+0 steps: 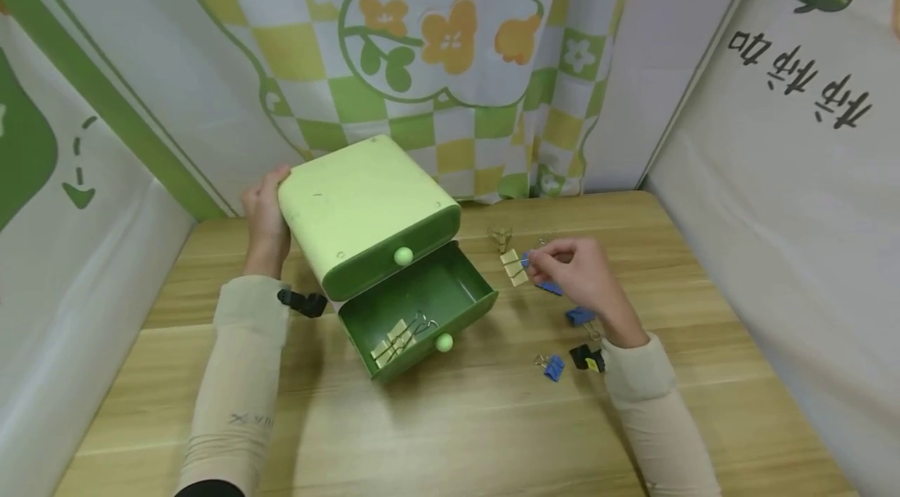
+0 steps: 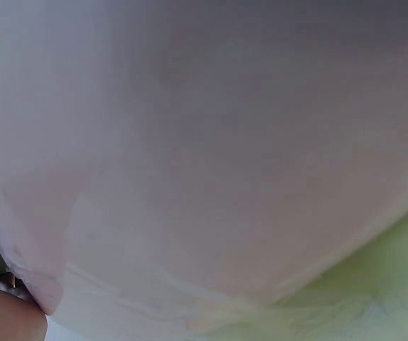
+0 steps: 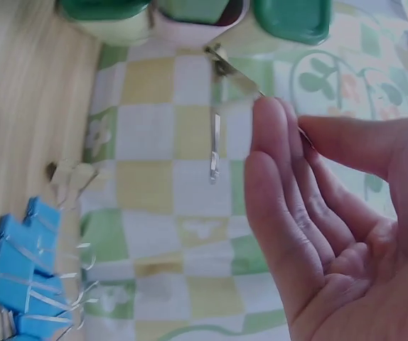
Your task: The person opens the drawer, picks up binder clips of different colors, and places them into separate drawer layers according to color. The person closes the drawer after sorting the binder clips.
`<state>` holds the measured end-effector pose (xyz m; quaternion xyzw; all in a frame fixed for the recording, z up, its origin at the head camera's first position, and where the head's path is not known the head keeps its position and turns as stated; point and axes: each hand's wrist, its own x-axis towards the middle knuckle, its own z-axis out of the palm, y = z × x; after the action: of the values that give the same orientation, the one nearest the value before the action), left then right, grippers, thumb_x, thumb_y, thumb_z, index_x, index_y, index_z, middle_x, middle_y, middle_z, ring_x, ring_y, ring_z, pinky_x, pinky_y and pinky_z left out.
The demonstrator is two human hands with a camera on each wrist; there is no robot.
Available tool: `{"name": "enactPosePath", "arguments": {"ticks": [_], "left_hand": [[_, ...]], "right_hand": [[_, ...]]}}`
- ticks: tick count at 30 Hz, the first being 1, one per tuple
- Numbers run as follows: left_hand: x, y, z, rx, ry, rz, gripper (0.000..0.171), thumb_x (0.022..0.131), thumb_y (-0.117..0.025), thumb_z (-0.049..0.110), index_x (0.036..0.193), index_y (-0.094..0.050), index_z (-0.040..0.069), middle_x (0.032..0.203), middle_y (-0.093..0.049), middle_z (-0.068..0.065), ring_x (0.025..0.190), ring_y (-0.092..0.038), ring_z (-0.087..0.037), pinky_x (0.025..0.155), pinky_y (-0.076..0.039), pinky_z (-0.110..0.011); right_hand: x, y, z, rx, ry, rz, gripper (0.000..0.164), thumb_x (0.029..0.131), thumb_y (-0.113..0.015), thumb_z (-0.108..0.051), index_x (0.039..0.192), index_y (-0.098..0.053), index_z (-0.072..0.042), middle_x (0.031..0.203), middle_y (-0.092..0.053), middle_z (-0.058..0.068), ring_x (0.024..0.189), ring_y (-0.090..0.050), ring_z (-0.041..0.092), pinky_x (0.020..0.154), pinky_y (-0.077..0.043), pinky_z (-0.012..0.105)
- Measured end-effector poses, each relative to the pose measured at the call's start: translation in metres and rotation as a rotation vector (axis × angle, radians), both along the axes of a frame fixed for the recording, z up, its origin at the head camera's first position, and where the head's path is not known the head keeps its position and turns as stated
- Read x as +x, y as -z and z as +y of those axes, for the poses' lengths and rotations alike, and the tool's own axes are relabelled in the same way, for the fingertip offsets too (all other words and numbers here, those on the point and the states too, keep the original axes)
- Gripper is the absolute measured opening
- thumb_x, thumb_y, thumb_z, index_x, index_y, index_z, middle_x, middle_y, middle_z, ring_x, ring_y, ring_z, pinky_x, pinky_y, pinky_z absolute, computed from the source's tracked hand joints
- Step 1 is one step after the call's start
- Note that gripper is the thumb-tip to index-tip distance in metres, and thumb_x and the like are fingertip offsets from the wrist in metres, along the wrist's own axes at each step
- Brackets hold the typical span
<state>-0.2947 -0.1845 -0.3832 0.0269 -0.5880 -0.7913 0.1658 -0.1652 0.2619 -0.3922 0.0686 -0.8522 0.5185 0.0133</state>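
A light green drawer box [image 1: 362,204] stands left of the middle of the table, its top drawer closed. The dark green drawer [image 1: 457,278] below is pulled out, with pale yellow binder clips [image 1: 397,339] at its front left. My left hand [image 1: 267,219] holds the box by its rear left side; some fingers are hidden behind it. In the left wrist view the box wall fills most of the picture. Right of the open drawer, my right hand [image 1: 580,270] pinches the wire handle of a yellow binder clip [image 1: 514,268] between thumb and fingers.
Blue binder clips lie on the wooden table [image 1: 485,419] near my right hand, one blue clip [image 1: 553,368] closest to me. Another yellow clip [image 1: 501,237] is at the back. A checkered cloth [image 1: 436,122] hangs behind the table; white printed sheets flank it.
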Motion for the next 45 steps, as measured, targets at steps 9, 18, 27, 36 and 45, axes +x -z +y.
{"name": "enactPosePath", "arguments": {"ticks": [9, 18, 27, 36, 45], "left_hand": [[0.0, -0.001, -0.008, 0.013, -0.008, -0.032, 0.038, 0.102, -0.069, 0.032, 0.069, -0.065, 0.014, 0.062, -0.065, 0.006, 0.05, -0.057, -0.007, 0.052, -0.05, -0.02], [-0.003, -0.001, -0.003, -0.027, -0.017, -0.025, 0.042, 0.102, -0.068, 0.032, 0.063, -0.06, 0.017, 0.06, -0.063, 0.008, 0.049, -0.055, -0.006, 0.051, -0.048, -0.02], [-0.005, 0.001, -0.003, -0.028, -0.021, -0.02, 0.04, 0.102, -0.068, 0.033, 0.066, -0.062, 0.017, 0.061, -0.064, 0.008, 0.049, -0.056, -0.006, 0.05, -0.048, -0.019], [-0.005, 0.003, -0.003, -0.016, -0.01, 0.004, 0.04, 0.102, -0.067, 0.031, 0.066, -0.064, 0.015, 0.06, -0.064, 0.007, 0.048, -0.057, -0.006, 0.049, -0.048, -0.019], [-0.004, 0.002, -0.004, -0.015, -0.018, -0.001, 0.042, 0.102, -0.067, 0.03, 0.064, -0.062, 0.016, 0.058, -0.063, 0.007, 0.047, -0.056, -0.006, 0.048, -0.048, -0.019]], "right_hand": [[0.007, -0.014, -0.025, -0.163, 0.021, 0.064, 0.023, 0.102, -0.072, -0.019, 0.1, -0.079, 0.004, 0.09, -0.081, 0.018, 0.075, -0.08, 0.017, 0.073, -0.066, 0.032], [0.01, -0.029, -0.053, -0.011, -0.054, 0.121, 0.019, 0.101, -0.073, -0.021, 0.097, -0.082, -0.004, 0.083, -0.081, 0.006, 0.073, -0.079, 0.018, 0.073, -0.065, 0.033], [0.011, -0.033, -0.093, 0.196, -0.167, 0.142, 0.022, 0.1, -0.07, -0.02, 0.084, -0.083, -0.015, 0.075, -0.078, -0.005, 0.068, -0.072, 0.011, 0.063, -0.056, 0.029], [0.007, -0.023, -0.125, 0.349, -0.31, 0.094, 0.021, 0.097, -0.066, -0.015, 0.086, -0.084, -0.011, 0.069, -0.074, -0.005, 0.046, -0.046, 0.005, 0.046, -0.036, 0.02], [0.006, -0.014, -0.138, 0.457, -0.38, 0.063, 0.045, 0.093, -0.06, -0.006, 0.051, -0.05, -0.021, 0.048, -0.034, -0.013, 0.044, -0.027, 0.002, 0.043, -0.022, 0.019]]}}
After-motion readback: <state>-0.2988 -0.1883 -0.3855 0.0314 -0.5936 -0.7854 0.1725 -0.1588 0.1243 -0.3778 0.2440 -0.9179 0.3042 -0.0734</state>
